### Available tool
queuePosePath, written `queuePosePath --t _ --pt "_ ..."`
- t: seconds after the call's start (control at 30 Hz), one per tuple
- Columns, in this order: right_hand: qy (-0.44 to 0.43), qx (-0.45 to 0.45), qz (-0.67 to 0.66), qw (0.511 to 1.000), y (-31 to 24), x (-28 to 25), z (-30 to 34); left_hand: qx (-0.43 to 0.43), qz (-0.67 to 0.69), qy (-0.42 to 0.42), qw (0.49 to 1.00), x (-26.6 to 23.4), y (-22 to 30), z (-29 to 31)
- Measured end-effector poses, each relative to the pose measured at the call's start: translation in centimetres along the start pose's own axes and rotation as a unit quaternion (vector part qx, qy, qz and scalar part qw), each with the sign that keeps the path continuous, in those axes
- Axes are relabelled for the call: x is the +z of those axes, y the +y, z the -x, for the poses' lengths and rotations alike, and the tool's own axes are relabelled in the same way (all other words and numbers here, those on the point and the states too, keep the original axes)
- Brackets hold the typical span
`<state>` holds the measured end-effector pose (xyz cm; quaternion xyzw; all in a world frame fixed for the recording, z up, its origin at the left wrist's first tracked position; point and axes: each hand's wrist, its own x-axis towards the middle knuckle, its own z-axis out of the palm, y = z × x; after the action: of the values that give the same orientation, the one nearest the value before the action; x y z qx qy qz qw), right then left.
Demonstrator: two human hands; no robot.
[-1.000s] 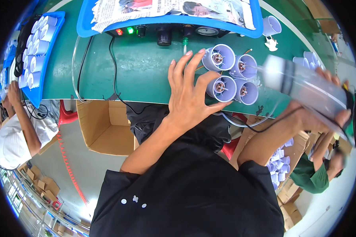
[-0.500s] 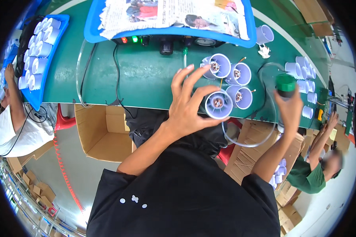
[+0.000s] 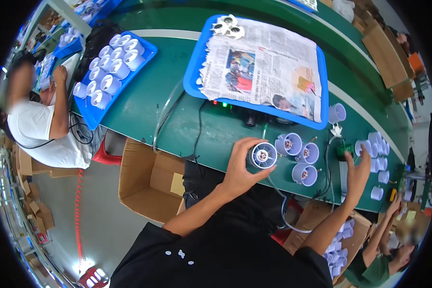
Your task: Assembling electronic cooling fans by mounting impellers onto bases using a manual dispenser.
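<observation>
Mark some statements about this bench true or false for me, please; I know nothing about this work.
1. The left hand holds a cup. True.
2. Newspaper lies in a blue tray. True.
3. The right hand holds a cup. False: the right hand is beside the green-capped bottle.
4. The table is white. False: the table is mostly green.
5. The bottle is left of the held cup. False: it is to the right.

A newspaper sheet (image 3: 269, 57) is lining a blue tray (image 3: 191, 74), and an open cardboard box (image 3: 137, 175) is sitting below the green workbench (image 3: 153, 72). At left, a white-shirted co-worker (image 3: 41, 125) is sitting, while a coiled red hose (image 3: 78, 216) is stretching over the grey floor (image 3: 105, 211).
</observation>
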<state>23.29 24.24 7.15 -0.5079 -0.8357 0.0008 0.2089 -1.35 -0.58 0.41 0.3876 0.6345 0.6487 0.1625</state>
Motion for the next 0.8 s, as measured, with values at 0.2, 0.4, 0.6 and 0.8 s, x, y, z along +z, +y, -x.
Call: queuePosePath --t 0.2,0.4,0.6,0.8 --pt "-0.059 -0.270 -0.334 0.901 -21.1 -0.7 -5.6 -0.111 0.112 0.012 0.987 -0.8 -1.3 0.2" --pt "-0.049 -0.503 -0.209 0.837 -35.4 7.3 -14.2 -0.100 0.153 0.014 0.983 -0.8 -2.1 0.2" --pt "0.084 -0.581 0.015 0.810 -37.0 13.6 -17.4 -0.083 0.061 -0.010 0.995 0.0 -1.3 0.5" --pt "0.078 -0.595 0.048 0.798 -38.1 12.6 -16.5 -0.064 0.039 -0.012 0.997 -0.8 -0.3 0.3"
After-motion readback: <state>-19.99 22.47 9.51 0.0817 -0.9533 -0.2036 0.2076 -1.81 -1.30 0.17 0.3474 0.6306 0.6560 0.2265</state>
